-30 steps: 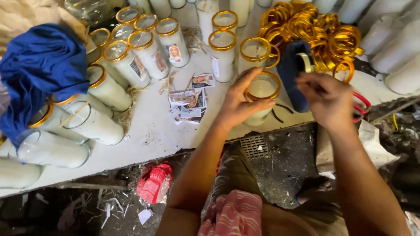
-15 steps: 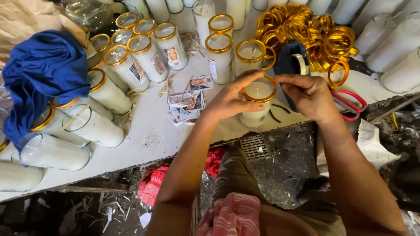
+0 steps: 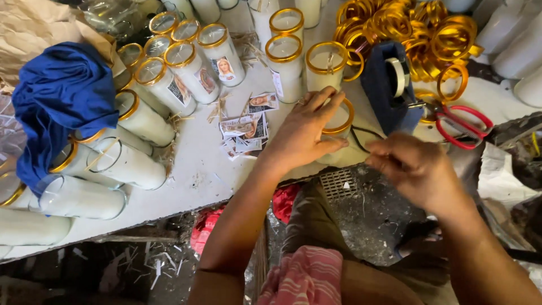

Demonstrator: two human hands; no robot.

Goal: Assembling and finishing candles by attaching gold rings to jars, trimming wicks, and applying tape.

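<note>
Left hand (image 3: 302,133) fingers grip the gold-rimmed candle jar (image 3: 337,121); right hand (image 3: 415,166), just beside it, fingers pinched narrow.

There is one view only, from a camera on the person's head. It looks steeply down, from close above, at the white table (image 3: 197,175) edge, both forearms and the floor (image 3: 367,209) below. The table fills the upper half.

Both forearms are bare and sleeveless; a red-and-white striped cloth (image 3: 307,279) covers the lap.
</note>
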